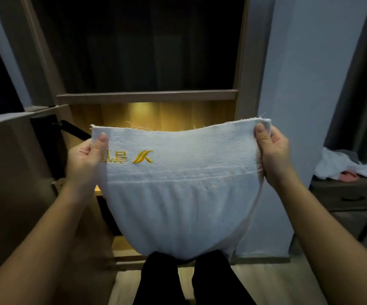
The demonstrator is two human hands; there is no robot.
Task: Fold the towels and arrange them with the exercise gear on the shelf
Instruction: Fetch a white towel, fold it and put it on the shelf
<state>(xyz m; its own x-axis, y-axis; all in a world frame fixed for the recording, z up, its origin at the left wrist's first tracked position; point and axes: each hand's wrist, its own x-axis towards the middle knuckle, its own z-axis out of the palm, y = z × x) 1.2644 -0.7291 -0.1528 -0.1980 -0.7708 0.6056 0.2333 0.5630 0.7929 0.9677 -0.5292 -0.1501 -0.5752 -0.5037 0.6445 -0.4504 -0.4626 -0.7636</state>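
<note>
We hold a white towel up before the lit shelf, left hand and right hand each pinching a top corner, stretching it flat for folding.

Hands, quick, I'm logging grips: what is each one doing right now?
Left hand: closed, pinching the top left corner of the white towel.
Right hand: closed, pinching its top right corner.

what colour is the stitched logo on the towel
Golden yellow, on the white towel; the embroidered logo shows clearly in the head view.
</note>
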